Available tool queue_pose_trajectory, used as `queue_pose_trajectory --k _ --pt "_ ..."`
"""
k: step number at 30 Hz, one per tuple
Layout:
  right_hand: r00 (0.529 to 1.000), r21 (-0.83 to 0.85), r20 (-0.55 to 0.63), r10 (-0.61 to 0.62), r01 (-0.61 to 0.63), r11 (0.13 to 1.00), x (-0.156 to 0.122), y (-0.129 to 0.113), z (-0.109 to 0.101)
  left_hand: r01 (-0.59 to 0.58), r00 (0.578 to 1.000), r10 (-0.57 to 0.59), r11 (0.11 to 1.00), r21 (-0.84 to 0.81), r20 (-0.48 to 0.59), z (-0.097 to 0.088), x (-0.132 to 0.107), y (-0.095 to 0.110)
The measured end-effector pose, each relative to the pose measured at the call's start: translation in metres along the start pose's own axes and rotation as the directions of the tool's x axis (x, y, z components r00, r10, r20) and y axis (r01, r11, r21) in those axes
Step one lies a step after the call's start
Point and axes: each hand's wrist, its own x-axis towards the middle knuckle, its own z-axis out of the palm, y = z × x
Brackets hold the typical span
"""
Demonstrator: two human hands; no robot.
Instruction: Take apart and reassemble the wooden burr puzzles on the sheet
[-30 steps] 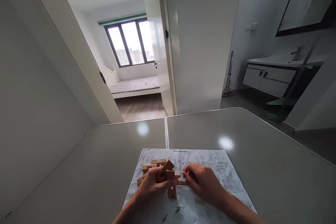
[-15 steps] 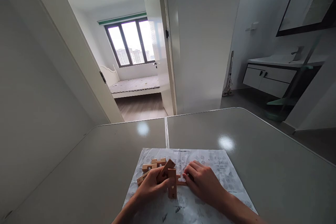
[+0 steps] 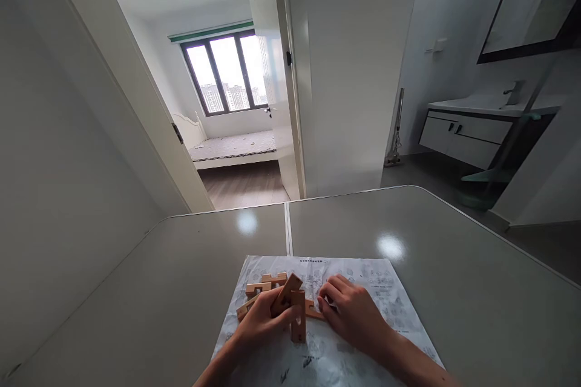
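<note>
My left hand is closed around notched wooden puzzle pieces. One piece, an upright wooden block, stands under my thumb, and a tilted wooden block slants up behind it. A third notched wooden piece juts out to the right of the upright one. Its far end reaches the curled fingers of my right hand, closed with thumb and fingertips on that end. How the pieces fit together is hidden by my left fingers.
Several loose notched wooden blocks lie left of and behind my left hand. Everything rests on a creased printed sheet on a glossy grey table. A doorway, a bed and a washbasin cabinet are beyond the table.
The piece between my hands has turned a little, so its notch shows differently. My right hand has shifted slightly right. The left hand hardly moved.
</note>
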Motion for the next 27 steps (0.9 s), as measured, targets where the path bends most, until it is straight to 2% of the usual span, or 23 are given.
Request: queue_pose_trajectory --k 5,8,10,13,15,17,21,24,27 --pt "1.0 0.279 0.017 -0.025 0.019 0.96 0.0 -0.008 -0.011 0.014 1.0 -0.014 1.0 0.008 -0.003 0.0 0.0 0.003" --pt "0.996 0.478 0.082 0.043 -0.077 0.875 0.001 -0.015 -0.017 0.007 1.0 -0.007 1.0 -0.026 0.006 0.001 -0.001 0.005" --pt "0.978 0.641 0.187 0.087 -0.189 0.744 0.001 -0.019 -0.018 -0.006 1.0 0.006 0.995 -0.1 0.004 0.003 -0.002 0.006" --pt "0.937 0.817 0.344 0.058 -0.33 0.473 0.002 -0.021 -0.016 -0.03 1.0 0.031 0.971 -0.238 -0.001 0.006 -0.004 0.004" --pt "0.922 0.85 0.385 0.031 -0.368 0.377 0.001 -0.021 -0.014 -0.033 0.999 0.039 0.956 -0.291 0.015 0.01 -0.005 0.0" --pt "0.912 0.853 0.411 0.004 -0.386 0.351 0.0 -0.021 -0.012 -0.028 0.998 0.046 0.945 -0.327 0.045 0.013 -0.004 -0.004" --pt "0.859 0.83 0.499 -0.118 -0.434 0.35 -0.002 -0.022 -0.016 -0.025 0.992 0.069 0.924 -0.382 0.103 0.019 -0.003 -0.01" --pt "0.839 0.834 0.513 -0.183 -0.435 0.34 -0.001 -0.026 -0.023 -0.045 0.991 0.094 0.91 -0.412 0.099 0.022 -0.003 -0.009" --pt "0.822 0.827 0.537 -0.191 -0.468 0.311 0.002 -0.028 -0.028 -0.046 0.992 0.091 0.906 -0.42 0.087 0.026 -0.005 -0.004"
